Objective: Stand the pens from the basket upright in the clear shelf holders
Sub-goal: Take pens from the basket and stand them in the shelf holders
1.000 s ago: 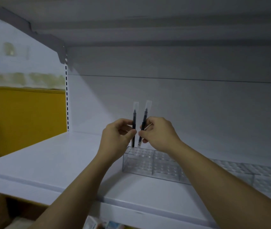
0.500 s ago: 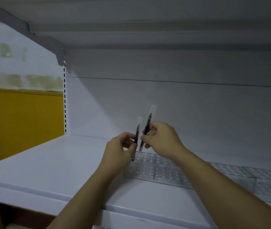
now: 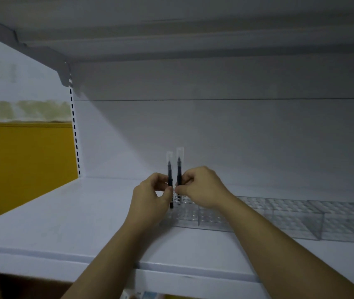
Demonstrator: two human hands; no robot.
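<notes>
left pen (image 3: 169,175) and right pen (image 3: 179,171): black barrels, each in a clear sleeve with a whitish top. shelf holders (image 3: 214,219): clear, with a regular grid of dimples across the top. shelf (image 3: 64,223): plain white; back panel (image 3: 236,137) pale grey. upright (image 3: 74,134): white, one column of black slots. wall panel (image 3: 21,165): mustard yellow, blotchy green band (image 3: 31,110) above it.

white shelf board (image 3: 64,223) | grey back panel (image 3: 236,137) | yellow wall (image 3: 21,165) left | dim light
</notes>
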